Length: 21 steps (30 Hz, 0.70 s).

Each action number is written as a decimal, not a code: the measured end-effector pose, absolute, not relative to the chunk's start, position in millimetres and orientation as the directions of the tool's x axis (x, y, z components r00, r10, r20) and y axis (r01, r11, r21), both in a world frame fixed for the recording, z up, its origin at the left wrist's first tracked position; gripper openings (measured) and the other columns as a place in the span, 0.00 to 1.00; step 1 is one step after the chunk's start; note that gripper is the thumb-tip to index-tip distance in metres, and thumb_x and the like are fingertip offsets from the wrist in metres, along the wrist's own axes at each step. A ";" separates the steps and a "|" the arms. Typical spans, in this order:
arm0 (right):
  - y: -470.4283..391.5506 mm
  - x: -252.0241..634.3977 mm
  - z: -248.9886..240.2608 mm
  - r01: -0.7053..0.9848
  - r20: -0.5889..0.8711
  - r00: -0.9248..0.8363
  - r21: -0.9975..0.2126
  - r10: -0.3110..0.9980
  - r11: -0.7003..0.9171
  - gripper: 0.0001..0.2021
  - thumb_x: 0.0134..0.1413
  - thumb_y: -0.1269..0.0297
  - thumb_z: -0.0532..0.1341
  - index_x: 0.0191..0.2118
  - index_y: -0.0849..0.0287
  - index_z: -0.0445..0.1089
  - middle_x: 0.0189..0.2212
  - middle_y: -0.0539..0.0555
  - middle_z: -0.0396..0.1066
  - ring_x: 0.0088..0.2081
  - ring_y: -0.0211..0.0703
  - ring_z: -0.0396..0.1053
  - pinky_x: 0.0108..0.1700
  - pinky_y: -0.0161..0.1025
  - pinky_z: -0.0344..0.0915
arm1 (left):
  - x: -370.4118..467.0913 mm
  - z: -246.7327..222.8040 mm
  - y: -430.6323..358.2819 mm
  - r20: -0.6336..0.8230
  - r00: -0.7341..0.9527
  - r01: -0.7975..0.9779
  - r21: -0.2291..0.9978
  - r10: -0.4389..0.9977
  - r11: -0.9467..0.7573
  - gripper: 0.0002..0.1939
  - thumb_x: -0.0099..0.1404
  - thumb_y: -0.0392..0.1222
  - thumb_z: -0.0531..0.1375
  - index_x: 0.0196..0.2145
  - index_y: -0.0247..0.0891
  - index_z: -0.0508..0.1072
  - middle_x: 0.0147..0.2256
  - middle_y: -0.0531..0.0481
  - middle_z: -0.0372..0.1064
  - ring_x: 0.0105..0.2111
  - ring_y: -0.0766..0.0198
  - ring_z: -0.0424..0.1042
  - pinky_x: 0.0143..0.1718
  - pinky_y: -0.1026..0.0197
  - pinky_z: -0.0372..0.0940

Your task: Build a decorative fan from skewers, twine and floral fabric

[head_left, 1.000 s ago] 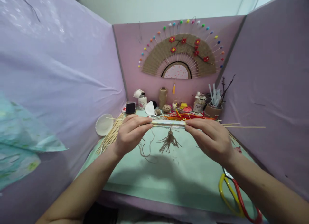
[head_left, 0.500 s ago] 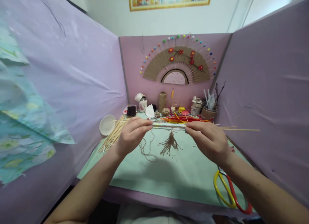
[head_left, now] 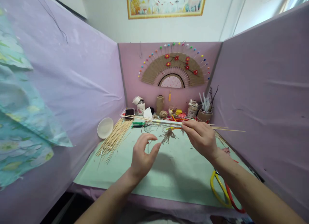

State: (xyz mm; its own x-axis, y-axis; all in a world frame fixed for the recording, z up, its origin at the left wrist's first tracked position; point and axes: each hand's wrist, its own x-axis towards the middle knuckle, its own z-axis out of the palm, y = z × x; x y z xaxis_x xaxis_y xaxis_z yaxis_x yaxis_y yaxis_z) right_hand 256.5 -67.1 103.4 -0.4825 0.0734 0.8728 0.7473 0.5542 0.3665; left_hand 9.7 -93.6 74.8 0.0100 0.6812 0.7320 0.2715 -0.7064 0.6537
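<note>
My right hand (head_left: 201, 137) pinches the right part of a pale, narrow roll (head_left: 166, 122) between thumb and fingers. Thin wooden sticks stick out beyond both ends of this roll, which is held level above the table. Below and left of it my left hand (head_left: 145, 156) is in the air, thumb and fingers apart, with nothing in it. Close under the roll's middle is a brown twine tassel (head_left: 169, 134); whether it hangs from the roll I cannot tell. Loose thin cord lies behind my left hand. Part of the roll is hidden by my right fingers.
Many thin wooden sticks (head_left: 113, 138) lie at the left beside a white dish (head_left: 105, 128). Green-handled pliers (head_left: 138, 123) lie behind. Scissors (head_left: 212, 184) rest under my right forearm. Jars and a twine spool (head_left: 159, 105) line the back, below a decorated fan (head_left: 153, 69).
My left hand has let go of the roll's left end and moved down and toward me, opening. My right hand keeps its hold. The view has shifted slightly.
</note>
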 end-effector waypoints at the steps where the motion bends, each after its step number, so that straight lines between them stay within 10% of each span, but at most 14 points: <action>1: -68.1 256.3 102.5 0.746 0.871 -0.487 0.373 0.070 0.552 0.12 0.56 0.78 0.61 0.44 0.58 0.73 0.40 0.58 0.79 0.43 0.45 0.75 0.43 0.40 0.67 | 15.2 73.8 -93.7 0.572 0.030 0.167 0.805 0.819 -0.569 0.09 0.62 0.46 0.63 0.36 0.38 0.75 0.37 0.46 0.74 0.39 0.59 0.71 0.42 0.59 0.64; 3: -70.6 255.2 99.5 0.736 0.864 -0.500 0.385 0.063 0.557 0.12 0.57 0.78 0.61 0.44 0.57 0.73 0.41 0.58 0.79 0.44 0.45 0.76 0.43 0.41 0.67 | 23.9 77.1 -89.4 0.226 0.129 -0.103 0.972 0.966 -0.213 0.15 0.63 0.52 0.62 0.38 0.36 0.77 0.39 0.43 0.76 0.42 0.58 0.73 0.43 0.60 0.64; 6: -73.0 252.8 92.1 0.700 0.848 -0.528 0.404 0.047 0.588 0.13 0.57 0.77 0.61 0.46 0.57 0.72 0.42 0.57 0.79 0.46 0.45 0.76 0.45 0.43 0.66 | 32.6 89.4 -78.8 -0.071 0.300 -0.453 0.867 0.951 0.207 0.22 0.64 0.56 0.58 0.41 0.32 0.78 0.41 0.39 0.77 0.42 0.58 0.75 0.44 0.62 0.65; 13: -81.5 248.0 82.1 0.736 0.876 -0.474 0.341 0.085 0.585 0.15 0.56 0.77 0.62 0.47 0.52 0.73 0.46 0.54 0.78 0.50 0.45 0.74 0.54 0.47 0.62 | 39.7 99.9 -63.9 -0.309 0.255 -0.630 0.666 0.916 0.399 0.16 0.68 0.42 0.52 0.37 0.27 0.75 0.29 0.38 0.77 0.29 0.60 0.77 0.29 0.64 0.67; 17: -98.5 240.8 75.3 0.836 0.979 -0.148 0.046 0.144 0.547 0.12 0.54 0.75 0.64 0.44 0.53 0.74 0.41 0.57 0.77 0.45 0.48 0.73 0.50 0.48 0.66 | 34.5 96.9 -58.5 -0.304 0.218 -0.646 0.667 0.927 0.371 0.18 0.68 0.43 0.51 0.37 0.26 0.74 0.28 0.39 0.77 0.27 0.61 0.77 0.26 0.65 0.67; 21: -107.6 225.4 64.8 0.651 0.861 0.137 -0.451 0.490 0.611 0.02 0.58 0.66 0.63 0.36 0.56 0.73 0.31 0.54 0.75 0.33 0.44 0.72 0.38 0.42 0.70 | 31.4 94.6 -58.3 -0.274 0.199 -0.655 0.677 0.941 0.336 0.17 0.68 0.43 0.51 0.37 0.27 0.74 0.27 0.40 0.76 0.27 0.61 0.76 0.26 0.65 0.67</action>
